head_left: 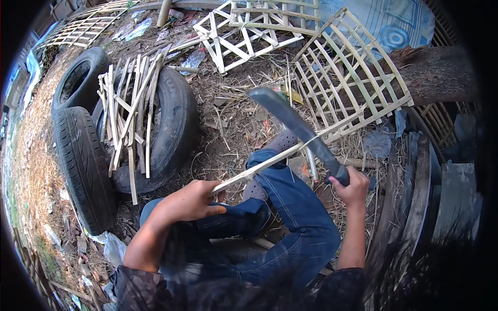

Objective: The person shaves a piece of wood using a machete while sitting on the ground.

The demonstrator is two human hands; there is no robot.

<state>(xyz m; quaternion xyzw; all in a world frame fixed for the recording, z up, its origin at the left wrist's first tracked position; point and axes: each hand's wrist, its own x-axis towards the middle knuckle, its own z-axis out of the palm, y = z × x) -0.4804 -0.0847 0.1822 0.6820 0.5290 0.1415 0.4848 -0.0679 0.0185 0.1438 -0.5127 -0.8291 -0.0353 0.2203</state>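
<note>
My left hand [189, 202] is closed around the near end of a long, pale bamboo strip [244, 176]. The strip slants up and to the right across my knees. In my right hand [354, 187] is a machete [293, 120], gripped by its dark handle, with the broad blade pointing up and to the left. The blade crosses the strip near the handle; whether they touch I cannot tell. Beyond the strip's far part leans a bamboo lattice panel [358, 72]; where the strip ends against it is unclear.
Several split bamboo strips [136, 111] lie across a tire [179, 122] on the left, with two more tires beside it. Other lattice frames [249, 44] rest at the back. A log [436, 75] and wooden planks [456, 197] lie on the right. Litter and shavings cover the dirt.
</note>
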